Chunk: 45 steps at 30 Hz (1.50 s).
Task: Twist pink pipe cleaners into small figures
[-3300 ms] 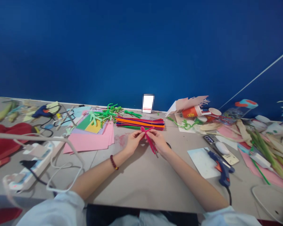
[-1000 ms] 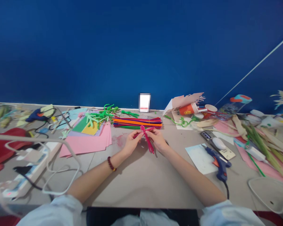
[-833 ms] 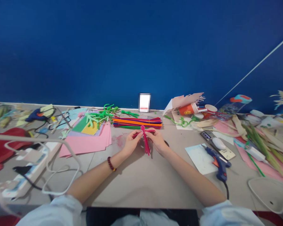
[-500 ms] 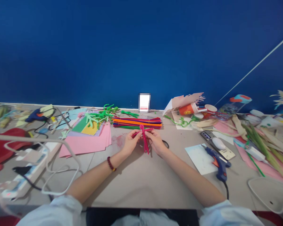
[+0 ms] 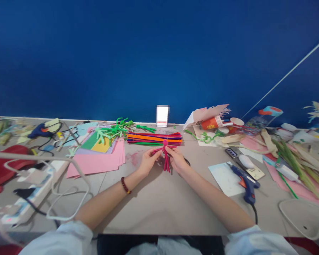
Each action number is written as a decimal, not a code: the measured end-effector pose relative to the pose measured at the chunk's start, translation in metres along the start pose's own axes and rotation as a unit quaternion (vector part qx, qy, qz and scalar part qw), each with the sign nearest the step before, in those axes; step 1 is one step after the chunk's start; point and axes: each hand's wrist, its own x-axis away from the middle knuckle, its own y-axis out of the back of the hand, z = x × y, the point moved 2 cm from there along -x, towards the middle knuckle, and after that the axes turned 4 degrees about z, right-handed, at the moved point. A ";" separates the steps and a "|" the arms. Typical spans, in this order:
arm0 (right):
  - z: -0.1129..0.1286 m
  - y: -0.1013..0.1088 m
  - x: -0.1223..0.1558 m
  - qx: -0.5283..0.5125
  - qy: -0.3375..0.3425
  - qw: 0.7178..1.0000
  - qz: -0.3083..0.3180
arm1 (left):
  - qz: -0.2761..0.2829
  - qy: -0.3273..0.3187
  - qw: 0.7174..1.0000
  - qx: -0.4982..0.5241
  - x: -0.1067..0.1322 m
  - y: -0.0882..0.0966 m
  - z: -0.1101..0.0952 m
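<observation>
Between my hands is a magenta pipe cleaner figure [image 5: 166, 163] with a round coiled head, side arms and several legs hanging down. My left hand [image 5: 148, 161] pinches its left arm between thumb and fingers. On the other side, my right hand [image 5: 177, 159] grips the figure near its right arm and upper body. Just beyond lies a bundle of pipe cleaners [image 5: 154, 138] in orange, red, purple and green. Green pipe cleaner figures [image 5: 121, 126] are heaped to the left of the bundle.
Pink paper sheets [image 5: 95, 164] lie at the left, near a white power strip [image 5: 39, 191] with looping cables. A blue glue gun [image 5: 247, 182] rests partly on white paper [image 5: 224, 179] at the right. Farther right are a phone [image 5: 231, 153], dried husks [image 5: 295, 159] and paper cups [image 5: 211, 123].
The pipe cleaner figure has shifted slightly to the right and tilted a little. Both hands keep hold of it, with the fingers slightly moved.
</observation>
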 end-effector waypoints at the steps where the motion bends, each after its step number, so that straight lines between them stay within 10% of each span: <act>1: 0.000 -0.001 0.001 0.000 -0.005 1.000 0.003 | 0.000 0.001 1.000 0.003 -0.001 0.001 0.001; 21: -0.005 0.005 -0.001 0.258 0.066 0.962 -0.059 | 0.024 -0.136 0.951 -0.277 -0.017 0.019 -0.016; 24: -0.007 0.006 -0.001 0.277 0.077 0.954 -0.082 | 0.010 -0.210 0.897 -0.390 -0.004 0.013 -0.026; 30: -0.009 0.002 0.002 0.227 0.081 0.967 -0.085 | 0.001 -0.420 0.701 -0.576 0.014 0.003 -0.029; 37: -0.014 0.001 -0.002 0.069 0.044 0.995 -0.064 | 0.034 -0.524 0.518 -0.675 0.025 -0.002 -0.020; 40: -0.009 0.000 -0.002 0.027 0.032 0.998 -0.048 | 0.045 -0.528 0.498 -0.687 0.024 0.000 -0.017; 45: 0.001 -0.004 0.000 0.029 0.010 0.999 -0.029 | 0.018 -0.515 0.574 -0.636 0.010 0.013 -0.012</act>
